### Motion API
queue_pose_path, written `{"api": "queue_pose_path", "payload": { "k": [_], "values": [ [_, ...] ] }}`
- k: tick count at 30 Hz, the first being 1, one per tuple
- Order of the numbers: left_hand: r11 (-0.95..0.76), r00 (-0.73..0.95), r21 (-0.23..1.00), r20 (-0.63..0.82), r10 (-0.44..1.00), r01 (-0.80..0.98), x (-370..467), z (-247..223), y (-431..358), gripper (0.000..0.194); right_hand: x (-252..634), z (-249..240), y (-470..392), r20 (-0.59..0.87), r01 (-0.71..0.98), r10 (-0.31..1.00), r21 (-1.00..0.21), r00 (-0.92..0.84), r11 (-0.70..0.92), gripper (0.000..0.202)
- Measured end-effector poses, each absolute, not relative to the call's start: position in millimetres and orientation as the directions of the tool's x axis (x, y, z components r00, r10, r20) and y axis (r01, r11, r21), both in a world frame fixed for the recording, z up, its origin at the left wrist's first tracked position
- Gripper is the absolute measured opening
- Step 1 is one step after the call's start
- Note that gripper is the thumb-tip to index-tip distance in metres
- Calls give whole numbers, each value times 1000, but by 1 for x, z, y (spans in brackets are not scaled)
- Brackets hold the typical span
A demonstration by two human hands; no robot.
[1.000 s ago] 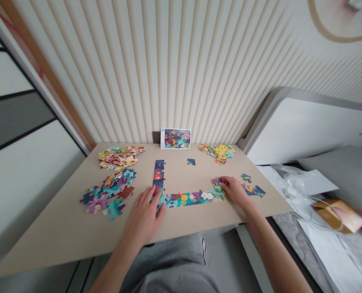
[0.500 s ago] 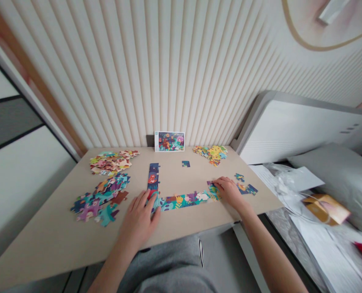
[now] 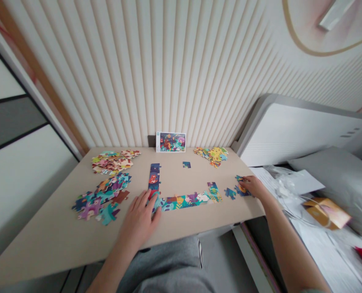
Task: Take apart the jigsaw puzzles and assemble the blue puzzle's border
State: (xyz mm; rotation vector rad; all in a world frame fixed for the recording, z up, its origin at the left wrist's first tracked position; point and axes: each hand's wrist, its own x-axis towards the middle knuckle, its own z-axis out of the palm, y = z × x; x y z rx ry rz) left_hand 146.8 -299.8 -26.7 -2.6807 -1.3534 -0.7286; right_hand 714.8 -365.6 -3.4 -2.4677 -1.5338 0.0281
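My left hand (image 3: 142, 211) lies with spread fingers on the lower left corner of a joined puzzle border (image 3: 181, 202). The border runs up the left side and along the bottom, with a short piece standing up at its right end (image 3: 212, 188). Over a small group of loose pieces (image 3: 243, 191) at the table's right is my right hand (image 3: 251, 185), its fingertips down on them; whether it grips one is hidden. A loose blue-green piece (image 3: 230, 193) sits between that group and the border. Another dark blue piece (image 3: 186, 165) lies alone further back.
A picture card (image 3: 171, 142) leans on the wall at the table's back. Piles of pieces lie at the back left (image 3: 111, 162), left (image 3: 103, 199) and back right (image 3: 212, 156). Right of the table are a grey pillow (image 3: 336, 183) and an orange box (image 3: 327, 213).
My right hand has moved right, from the border's right end to the loose group. A blue-green piece now shows between them. My left hand has stayed in place.
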Motion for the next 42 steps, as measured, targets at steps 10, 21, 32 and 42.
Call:
{"api": "queue_pose_path", "payload": {
  "k": [10, 21, 32, 42],
  "values": [
    [-614, 505, 173, 423, 753, 770, 147, -24, -300, 45, 665, 21, -363, 291, 904, 881, -328, 374, -275, 42],
    [-609, 514, 155, 398, 760, 778, 147, -22, -302, 45, 541, 8, -357, 199, 869, 971, -494, 131, -16, 17],
    [-605, 492, 211, 411, 767, 768, 148, -22, -302, 45, 533, 23, -355, 180, 970, 983, -244, 45, 1, 18],
    [-609, 495, 202, 417, 762, 767, 147, -24, -301, 46, 463, 33, -356, 280, 965, 954, -201, -106, 166, 28]
  ]
}}
